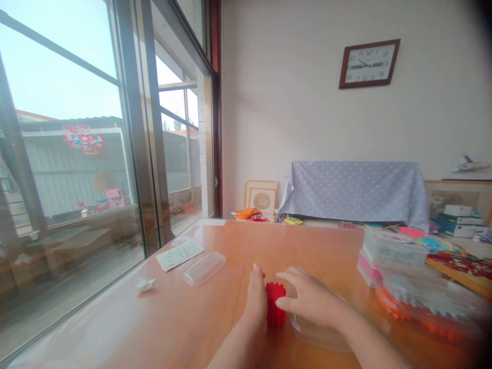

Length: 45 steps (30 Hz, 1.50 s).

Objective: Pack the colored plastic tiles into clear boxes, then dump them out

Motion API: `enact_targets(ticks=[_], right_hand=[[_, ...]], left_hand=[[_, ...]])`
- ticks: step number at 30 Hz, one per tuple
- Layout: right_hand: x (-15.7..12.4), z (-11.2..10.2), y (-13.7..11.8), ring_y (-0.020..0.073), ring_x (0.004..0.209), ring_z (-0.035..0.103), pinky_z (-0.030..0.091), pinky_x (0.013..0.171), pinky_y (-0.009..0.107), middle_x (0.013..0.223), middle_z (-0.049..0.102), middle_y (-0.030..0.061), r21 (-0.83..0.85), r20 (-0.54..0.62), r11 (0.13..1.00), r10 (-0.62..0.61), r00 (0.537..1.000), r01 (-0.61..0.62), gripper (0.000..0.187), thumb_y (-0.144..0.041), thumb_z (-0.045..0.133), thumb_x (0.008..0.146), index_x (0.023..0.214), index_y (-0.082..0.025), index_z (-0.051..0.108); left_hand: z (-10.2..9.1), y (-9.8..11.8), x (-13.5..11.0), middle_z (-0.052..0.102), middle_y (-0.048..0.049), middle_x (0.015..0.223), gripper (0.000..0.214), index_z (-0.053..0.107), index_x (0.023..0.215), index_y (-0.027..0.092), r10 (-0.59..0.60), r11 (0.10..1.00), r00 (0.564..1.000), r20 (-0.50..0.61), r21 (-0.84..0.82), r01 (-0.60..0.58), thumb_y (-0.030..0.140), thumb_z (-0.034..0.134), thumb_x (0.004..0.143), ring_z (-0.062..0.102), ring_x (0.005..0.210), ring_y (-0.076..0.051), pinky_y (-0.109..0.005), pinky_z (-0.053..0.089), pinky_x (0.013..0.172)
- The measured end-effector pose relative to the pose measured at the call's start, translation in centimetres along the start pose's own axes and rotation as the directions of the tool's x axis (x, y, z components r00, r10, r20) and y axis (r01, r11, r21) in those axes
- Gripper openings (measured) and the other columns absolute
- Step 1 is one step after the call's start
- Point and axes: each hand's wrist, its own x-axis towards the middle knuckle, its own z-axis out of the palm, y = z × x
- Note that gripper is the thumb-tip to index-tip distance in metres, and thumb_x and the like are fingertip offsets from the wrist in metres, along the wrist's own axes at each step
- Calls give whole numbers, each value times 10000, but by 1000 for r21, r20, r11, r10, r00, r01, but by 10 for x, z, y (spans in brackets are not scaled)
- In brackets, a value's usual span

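A red toothed plastic block [275,303] stands on the wooden table [192,318], held between both my hands. My left hand [257,297] presses its fingers flat against the block's left side. My right hand [307,297] curves over it from the right, thumb and fingertips touching the block. Under my right wrist lies a clear plastic container [319,333], partly hidden by the hand.
A clear lid [204,267], a paper slip [180,253] and a crumpled white scrap [145,285] lie to the left. Stacked boxes [388,253] and a bag of toothed pieces [430,302] crowd the right side. A large window [77,154] runs along the left.
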Motion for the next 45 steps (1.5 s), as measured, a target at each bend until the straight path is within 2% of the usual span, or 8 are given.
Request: enact_targets(ticks=[11,17,22,27,31,35,39,45], right_hand=[[8,4,-2,184,878,591,429,780,272,969,636,8,7,8,1000,12,1000,-12,221,-298,720,734,951,-258,717],[-7,-12,11,178,921,607,443,823,273,1038,648,8,115,-49,992,52,997,-46,274,-282,697,756,1027,-244,683],[-25,-25,39,171,865,593,447,766,264,953,632,-10,98,97,982,150,984,-159,271,-248,711,701,971,-236,695],[-30,-15,64,143,771,560,406,641,239,928,616,-23,22,233,969,236,944,-247,344,-245,737,628,969,-223,695],[-27,-5,69,136,727,537,358,592,241,910,618,-22,-65,233,969,247,941,-238,320,-292,767,609,913,-216,708],[-25,-1,71,138,716,545,355,580,238,911,637,-18,-61,218,966,259,941,-251,341,-329,797,591,899,-210,713],[-27,-3,71,166,789,610,406,642,239,926,698,-5,28,198,968,241,950,-251,265,-280,721,674,932,-217,729],[-29,-7,57,184,783,636,451,722,264,803,736,-14,131,147,971,181,972,-200,186,-278,569,826,881,-233,741]], left_hand=[[3,5,-4,592,-161,1411,789,602,1260,173,-29,996,999,43,-85,33,829,413,864,540,1322,-309,-405,403,1132],[2,12,-6,583,-164,1404,815,595,1283,161,-69,993,998,10,-98,70,832,400,862,530,1316,-311,-416,433,1090],[1,19,-7,580,-177,1416,818,601,1282,140,-84,996,996,-41,-47,82,814,363,883,491,1361,-319,-434,418,1101],[2,24,-9,550,-186,1458,765,592,1293,149,-105,993,994,-40,-65,102,771,356,915,477,1388,-305,-435,390,1131],[2,27,-11,563,-184,1446,735,600,1286,147,-100,994,993,-55,-54,97,741,350,934,489,1380,-304,-436,387,1136],[1,26,-10,555,-185,1454,737,598,1283,145,-95,994,995,-42,-50,92,747,358,932,475,1392,-298,-435,366,1153],[0,23,-8,547,-189,1461,744,601,1270,144,-91,994,995,-32,-57,89,760,370,923,480,1384,-299,-439,365,1153],[1,22,-7,596,-187,1408,737,636,1233,147,-72,997,997,-36,-43,70,759,374,916,518,1351,-314,-442,404,1120]])
